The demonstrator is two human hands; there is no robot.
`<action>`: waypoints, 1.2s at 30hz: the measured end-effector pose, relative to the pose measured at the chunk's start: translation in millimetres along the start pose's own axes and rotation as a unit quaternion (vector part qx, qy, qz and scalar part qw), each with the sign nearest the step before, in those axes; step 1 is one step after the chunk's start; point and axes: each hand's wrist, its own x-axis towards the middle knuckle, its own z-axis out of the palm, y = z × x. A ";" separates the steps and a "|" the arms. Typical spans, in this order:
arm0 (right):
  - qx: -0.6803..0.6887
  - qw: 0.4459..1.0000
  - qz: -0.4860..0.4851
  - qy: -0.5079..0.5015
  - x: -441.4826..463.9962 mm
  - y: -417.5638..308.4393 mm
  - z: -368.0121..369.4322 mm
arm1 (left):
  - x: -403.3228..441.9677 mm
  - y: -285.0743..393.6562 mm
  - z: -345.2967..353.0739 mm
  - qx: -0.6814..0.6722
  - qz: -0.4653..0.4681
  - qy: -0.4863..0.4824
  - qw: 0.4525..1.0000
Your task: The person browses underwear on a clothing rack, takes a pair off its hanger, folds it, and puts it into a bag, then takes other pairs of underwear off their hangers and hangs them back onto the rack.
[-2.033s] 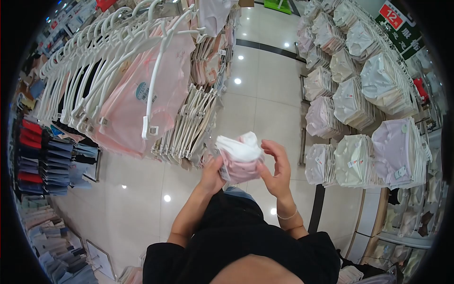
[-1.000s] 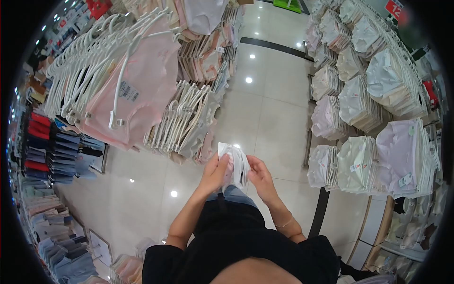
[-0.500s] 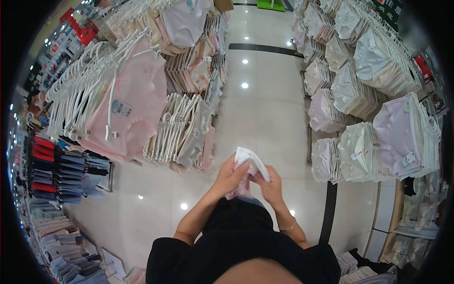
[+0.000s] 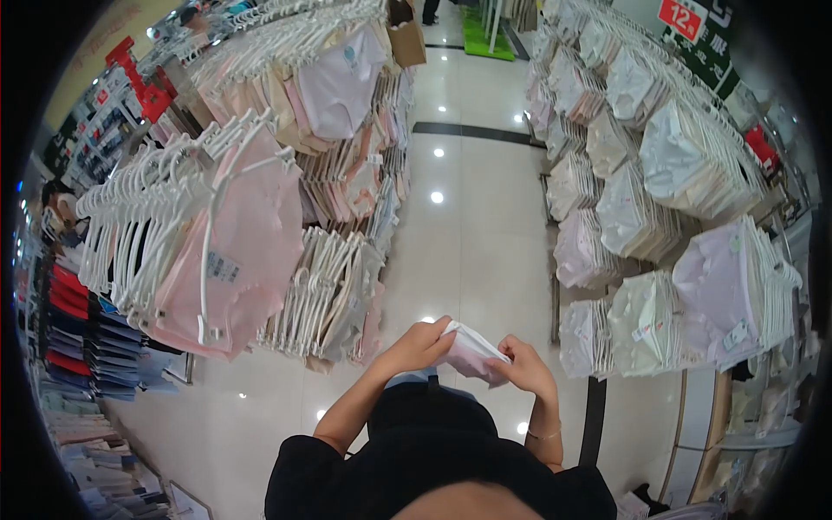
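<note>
A pink garment (image 4: 251, 238) hangs at frame left; at lower centre, the left hand (image 4: 419, 345) pinches one end of a pink-and-white cloth (image 4: 472, 356) (white edge uppermost), the right hand (image 4: 527, 367) pinching the other.

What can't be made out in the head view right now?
All in the head view:
Underside of the pink-and-white cloth: faces away, hidden by its upper side.
Palm of the left hand: hidden by the back of that hand.
Small print on the tag: too small.
Person in the far aisle: cut off above the legs by the top edge.
</note>
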 end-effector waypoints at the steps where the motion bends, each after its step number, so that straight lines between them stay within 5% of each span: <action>1: -0.011 1.000 -0.007 0.008 7.8 -5.7 -4.2 | 4.8 -2.0 -7.9 -0.012 -0.019 0.008 1.000; 7: 0.011 0.982 -0.022 0.187 63.6 -39.7 -11.7 | 42.2 -10.1 -37.3 -0.112 -0.139 0.088 0.980; 10: 0.012 0.966 -0.028 0.256 83.3 -55.9 -6.3 | 62.4 -10.8 -29.3 -0.239 -0.095 0.054 0.965; 13: 0.021 0.949 -0.020 0.314 107.4 -45.1 -5.8 | 80.3 -19.8 -24.6 -0.280 -0.169 0.000 0.945; 16: 0.125 0.930 -0.029 0.345 123.8 -45.0 -5.5 | 99.7 -12.8 -22.1 -0.249 -0.146 -0.026 0.957; 17: 0.150 0.930 -0.033 0.333 127.2 -45.6 -4.3 | 104.9 -7.8 -27.9 -0.233 -0.140 -0.072 0.960; 20: 0.227 0.924 -0.099 0.292 143.6 -48.4 -2.6 | 115.5 -12.3 -20.9 -0.280 0.010 0.036 0.959; 22: 0.283 0.902 -0.199 0.258 154.9 -46.6 1.8 | 119.2 -21.9 -27.9 -0.280 -0.011 0.054 0.958; 26: 0.258 0.935 -0.216 0.114 181.2 -44.1 2.4 | 123.7 -51.0 -37.1 -0.329 -0.124 0.104 0.930; 30: 0.329 0.923 -0.195 0.038 213.0 -38.5 -12.7 | 132.8 -64.8 -50.9 -0.360 -0.123 0.164 0.910; 34: 0.309 0.925 -0.195 0.106 256.1 -29.5 -31.3 | 158.2 -81.9 -68.7 -0.471 -0.185 0.182 0.843; 36: 0.280 0.931 -0.219 0.085 284.9 -30.5 -49.7 | 176.5 -83.5 -78.6 -0.622 -0.121 0.193 0.749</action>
